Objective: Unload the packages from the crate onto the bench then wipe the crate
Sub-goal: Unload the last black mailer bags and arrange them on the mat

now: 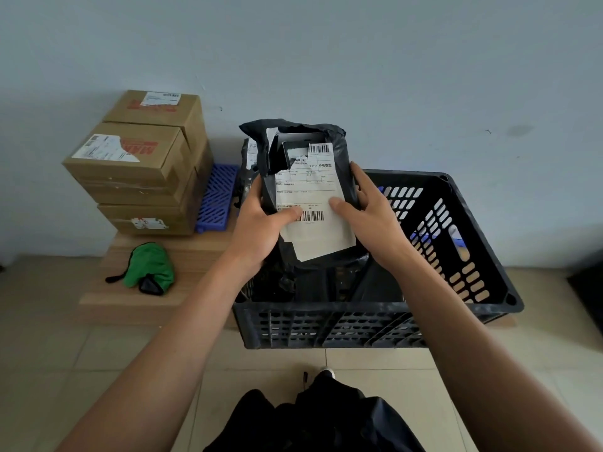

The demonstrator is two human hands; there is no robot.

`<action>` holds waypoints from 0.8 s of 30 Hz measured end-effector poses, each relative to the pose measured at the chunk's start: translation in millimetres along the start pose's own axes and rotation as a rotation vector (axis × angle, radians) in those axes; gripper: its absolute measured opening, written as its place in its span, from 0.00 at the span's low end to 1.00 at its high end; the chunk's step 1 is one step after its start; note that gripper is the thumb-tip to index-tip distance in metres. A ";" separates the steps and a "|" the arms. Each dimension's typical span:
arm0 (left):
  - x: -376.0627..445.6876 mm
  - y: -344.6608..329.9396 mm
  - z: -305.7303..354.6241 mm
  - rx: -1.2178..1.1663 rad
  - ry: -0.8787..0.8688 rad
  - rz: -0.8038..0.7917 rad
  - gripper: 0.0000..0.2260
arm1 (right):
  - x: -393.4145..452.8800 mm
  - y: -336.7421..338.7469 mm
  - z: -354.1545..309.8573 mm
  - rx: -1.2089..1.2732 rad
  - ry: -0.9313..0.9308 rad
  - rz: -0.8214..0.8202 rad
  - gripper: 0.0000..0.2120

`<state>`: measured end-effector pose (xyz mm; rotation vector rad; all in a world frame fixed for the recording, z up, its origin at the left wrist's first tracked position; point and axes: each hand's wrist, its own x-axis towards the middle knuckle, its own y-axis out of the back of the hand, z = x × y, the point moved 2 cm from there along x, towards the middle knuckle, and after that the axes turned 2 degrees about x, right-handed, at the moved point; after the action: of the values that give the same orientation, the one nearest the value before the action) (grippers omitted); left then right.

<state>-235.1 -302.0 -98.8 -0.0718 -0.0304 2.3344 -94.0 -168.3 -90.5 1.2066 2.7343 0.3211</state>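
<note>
**A parcel sorting corner**

Labelled brown cardboard shipping boxes (pixel 140 158) are sitting stacked on a low wooden tabletop (pixel 195 256) against a bare pale wall (pixel 359 60); a black slotted plastic crate (pixel 456 256) is standing on beige floor tiles (pixel 65 337).

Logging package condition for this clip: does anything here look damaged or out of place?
Yes. The black plastic mailer bag, gripped by both the left hand and right hand above the black slotted plastic crate, is torn open at its top, and its white shipping label is ripped and peeling.
</note>
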 end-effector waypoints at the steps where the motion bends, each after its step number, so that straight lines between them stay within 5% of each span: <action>1: 0.9 -1.1 0.0 0.002 -0.003 0.006 0.26 | 0.5 1.4 1.5 0.038 0.005 -0.007 0.35; 9: 18.0 -33.4 5.0 0.138 -0.071 0.061 0.30 | 13.4 25.4 12.4 0.227 0.053 0.050 0.26; 17: 35.9 -75.4 2.7 0.239 -0.272 0.076 0.34 | 34.7 73.8 22.4 0.358 0.031 0.127 0.31; 20: 38.2 -96.0 5.2 0.371 -0.405 0.063 0.27 | 43.2 91.9 26.3 0.366 0.054 0.164 0.29; 24: 52.3 -117.0 2.3 0.442 -0.364 -0.010 0.18 | 52.9 111.7 29.7 0.288 0.105 0.182 0.25</action>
<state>-187.1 -183.2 -93.6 0.5697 0.3010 2.2617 -43.7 -51.6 -93.5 1.5574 2.8374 0.0058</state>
